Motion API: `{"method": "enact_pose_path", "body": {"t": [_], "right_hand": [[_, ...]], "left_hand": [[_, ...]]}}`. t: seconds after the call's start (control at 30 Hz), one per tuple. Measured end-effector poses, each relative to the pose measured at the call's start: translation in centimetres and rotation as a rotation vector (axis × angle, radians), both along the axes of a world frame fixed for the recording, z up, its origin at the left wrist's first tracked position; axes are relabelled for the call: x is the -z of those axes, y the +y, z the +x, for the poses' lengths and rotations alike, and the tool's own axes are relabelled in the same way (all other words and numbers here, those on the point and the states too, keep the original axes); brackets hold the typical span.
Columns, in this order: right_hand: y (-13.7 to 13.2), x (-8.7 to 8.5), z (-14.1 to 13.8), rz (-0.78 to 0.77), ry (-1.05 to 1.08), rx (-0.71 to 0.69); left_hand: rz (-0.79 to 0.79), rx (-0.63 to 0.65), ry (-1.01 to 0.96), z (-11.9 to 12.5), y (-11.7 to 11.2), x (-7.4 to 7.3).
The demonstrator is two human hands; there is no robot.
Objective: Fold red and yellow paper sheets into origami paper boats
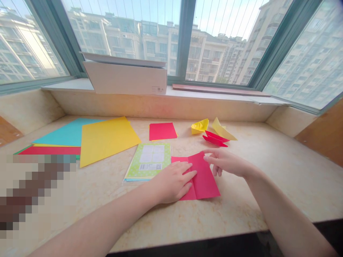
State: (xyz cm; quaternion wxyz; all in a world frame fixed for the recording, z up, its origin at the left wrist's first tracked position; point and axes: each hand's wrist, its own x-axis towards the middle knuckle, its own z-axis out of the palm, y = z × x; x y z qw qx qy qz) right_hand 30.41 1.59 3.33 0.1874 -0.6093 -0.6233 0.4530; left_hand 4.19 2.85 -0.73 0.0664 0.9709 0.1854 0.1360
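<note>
A left hand [173, 182], fingers spread, presses flat on a folded red origami sheet [205, 178] atop a marble ledge [235, 203]; right hand [227, 162] curves, fingertips at the sheet's top edge. A green-printed paper pack [147, 162] and folded paper boats [214, 138] lie beyond.

The marble worktop [249, 203] carries a teal sheet [69, 132] and yellow sheet [107, 141] leftward, a folded red sheet [206, 178] near the front, what seems an origami paper pack [147, 161], and small paper boats [199, 126] toward the back.

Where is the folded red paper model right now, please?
In the head view, the folded red paper model lies right of centre, just beyond the right hand and beside the pale yellow paper boat.
</note>
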Motion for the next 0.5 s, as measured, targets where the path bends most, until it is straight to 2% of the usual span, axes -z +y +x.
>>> {"method": "enact_pose_path", "body": {"t": [0.13,0.23,0.43,0.5], "right_hand": [[-0.3,-0.9,0.6,-0.111,0.085,-0.085],[-0.3,-0.8,0.6,-0.110,0.060,-0.143],[-0.2,1.0,-1.4,0.205,-0.132,-0.115],[-0.3,1.1,-2.0,0.215,-0.115,-0.127]], "left_hand": [[-0.070,-0.019,0.009,-0.2,0.2,0.3],[-0.099,-0.030,0.031,-0.2,0.2,0.4],[-0.121,-0.020,0.029,-0.2,0.3,0.4],[-0.127,-0.010,0.009,-0.2,0.3,0.4]]}}
